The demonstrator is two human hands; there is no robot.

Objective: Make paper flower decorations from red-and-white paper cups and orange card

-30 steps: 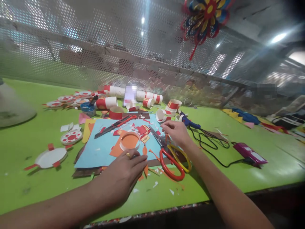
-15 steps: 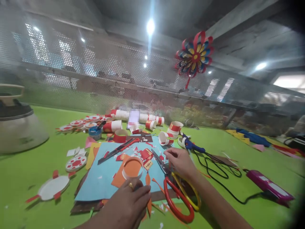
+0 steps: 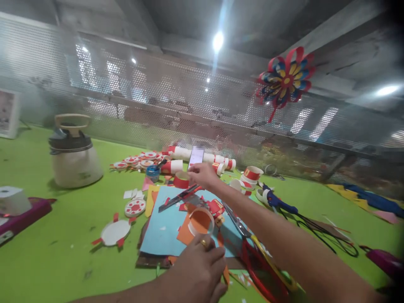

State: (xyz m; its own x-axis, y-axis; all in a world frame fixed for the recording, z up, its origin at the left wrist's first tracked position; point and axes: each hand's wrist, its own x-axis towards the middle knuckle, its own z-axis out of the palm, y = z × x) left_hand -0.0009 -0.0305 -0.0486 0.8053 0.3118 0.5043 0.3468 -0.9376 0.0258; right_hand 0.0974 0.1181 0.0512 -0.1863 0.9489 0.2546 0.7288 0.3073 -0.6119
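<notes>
A white paper ring [image 3: 201, 222] stands over an orange sheet on the blue paper [image 3: 167, 227]. My left hand [image 3: 202, 265], wearing a gold ring, has its fingers closed at the near edge of that paper ring. My right hand [image 3: 203, 174] reaches across the blue paper to a red and white cup ring [image 3: 181, 180], its fingertips beside the ring and just below the phone [image 3: 196, 156]. Whether those fingertips grip anything is too small to tell. Large scissors with red and yellow handles [image 3: 252, 252] lie under my right forearm. A black and red cutter [image 3: 179, 198] lies on the blue paper.
Cut cups [image 3: 251, 174] and a blue glue gun [image 3: 280, 202] with a black cord are at the right. Decorated discs [image 3: 135, 207], a blue jar [image 3: 152, 173] and a beige pot [image 3: 75, 164] stand left. A paper flower [image 3: 286, 80] hangs above.
My right hand has moved from beside the scissors forward and left to the red and white ring. The view has turned left. My left hand stays by the paper ring.
</notes>
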